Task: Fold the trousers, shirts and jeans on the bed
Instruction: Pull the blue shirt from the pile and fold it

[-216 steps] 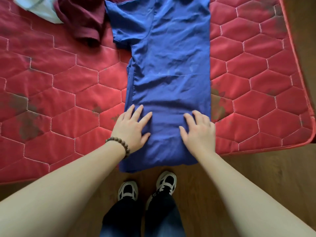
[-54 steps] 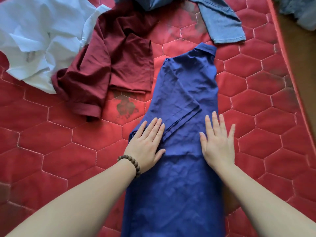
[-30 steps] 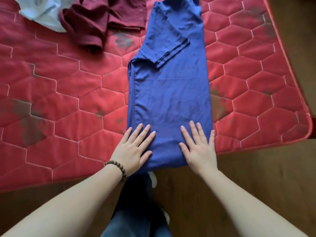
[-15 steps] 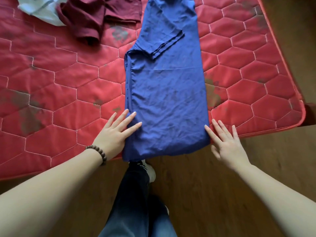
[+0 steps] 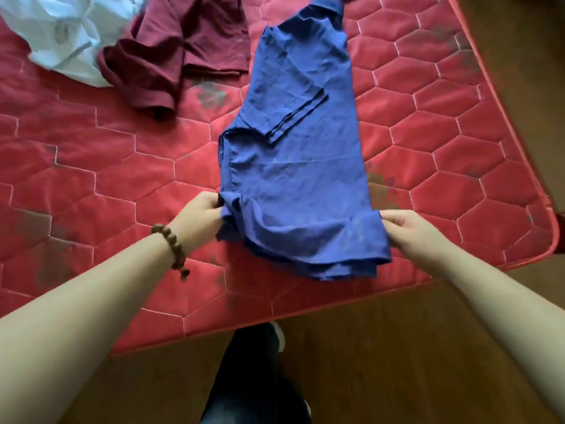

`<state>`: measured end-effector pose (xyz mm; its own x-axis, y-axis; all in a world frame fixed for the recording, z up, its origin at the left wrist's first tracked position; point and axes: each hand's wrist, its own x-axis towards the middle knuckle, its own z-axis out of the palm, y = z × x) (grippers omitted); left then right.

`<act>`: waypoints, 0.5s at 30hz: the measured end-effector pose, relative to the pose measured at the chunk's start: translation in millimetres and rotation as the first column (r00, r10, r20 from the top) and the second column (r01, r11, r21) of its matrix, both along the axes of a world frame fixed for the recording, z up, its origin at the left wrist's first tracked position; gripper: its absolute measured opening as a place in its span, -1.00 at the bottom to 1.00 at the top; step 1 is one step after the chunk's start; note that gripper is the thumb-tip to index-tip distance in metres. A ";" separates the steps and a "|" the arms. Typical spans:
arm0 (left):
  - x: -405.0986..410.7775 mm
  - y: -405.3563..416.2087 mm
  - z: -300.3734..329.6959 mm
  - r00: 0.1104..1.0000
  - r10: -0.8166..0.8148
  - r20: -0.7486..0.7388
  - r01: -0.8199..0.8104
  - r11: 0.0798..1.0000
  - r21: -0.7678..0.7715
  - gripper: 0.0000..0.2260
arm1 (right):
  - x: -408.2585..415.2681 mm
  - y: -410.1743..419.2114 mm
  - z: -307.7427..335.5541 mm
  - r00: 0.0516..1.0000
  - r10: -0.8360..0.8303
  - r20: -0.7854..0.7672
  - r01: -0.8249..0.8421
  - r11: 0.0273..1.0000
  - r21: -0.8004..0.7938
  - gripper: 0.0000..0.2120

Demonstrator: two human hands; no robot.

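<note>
Blue shirt (image 5: 293, 179), folded into a long narrow strip, lies on the red quilted mattress (image 5: 91, 185) with its near hem lifted off the surface. Half a second ago that hem lay flat, hanging over the mattress edge, with both hands open beside it; now it is drawn up onto the mattress and bunched between them. The left hand (image 5: 200, 214), with a bead bracelet (image 5: 171, 244) at the wrist, is pinched closed on the hem's left corner. The right hand (image 5: 409, 229) is clamped on the right corner, fingers curled under the cloth. Both forearms reach in from below over the wooden floor (image 5: 397, 347). Farther up, a maroon shirt (image 5: 171, 53) lies crumpled left of the blue one's collar end, with a white garment (image 5: 64, 35) beyond it, partly under the maroon cloth.
</note>
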<state>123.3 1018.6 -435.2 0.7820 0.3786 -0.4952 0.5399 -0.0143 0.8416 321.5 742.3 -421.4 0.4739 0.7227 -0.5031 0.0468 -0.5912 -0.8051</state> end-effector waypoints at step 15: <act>38.7 28.5 -51.2 0.894 0.435 -0.107 -0.442 0.896 -0.053 -0.84 | 47.3 86.5 -57.0 0.756 -0.610 -0.239 0.610 0.788 -0.083 -0.88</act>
<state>161.9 1047.1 -486.3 0.4961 0.6323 -0.5950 0.5501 0.3012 0.7789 368.8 828.7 -478.4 0.6786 0.3224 -0.6600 -0.5177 -0.4274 -0.7411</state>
